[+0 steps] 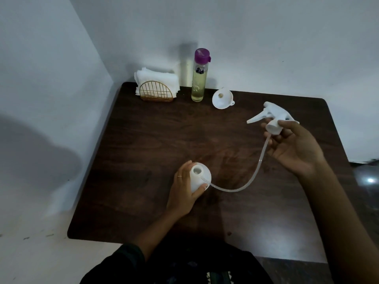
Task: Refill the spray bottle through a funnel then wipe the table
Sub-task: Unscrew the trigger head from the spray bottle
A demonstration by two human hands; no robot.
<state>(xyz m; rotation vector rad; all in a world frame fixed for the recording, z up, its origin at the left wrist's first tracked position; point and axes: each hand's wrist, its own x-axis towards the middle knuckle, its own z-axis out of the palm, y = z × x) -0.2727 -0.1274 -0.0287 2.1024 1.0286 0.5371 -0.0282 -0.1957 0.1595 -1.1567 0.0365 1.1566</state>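
Observation:
My left hand point(183, 189) grips the white spray bottle point(200, 176), which stands upright on the dark wooden table point(143, 140) with its neck open. My right hand point(293, 148) holds the white trigger spray head point(270, 117) above the table's right side. Its clear dip tube point(244, 186) curves down and left, and its end rests against the bottle's shoulder, outside the neck. A white funnel point(222, 99) lies on its side at the back. Beside it stands a tall clear bottle point(199, 78) with a purple cap and pale yellow liquid.
A gold wire holder with white napkins point(156, 87) stands at the table's back left corner. White walls close the back and left sides. The table's front edge lies close to my body.

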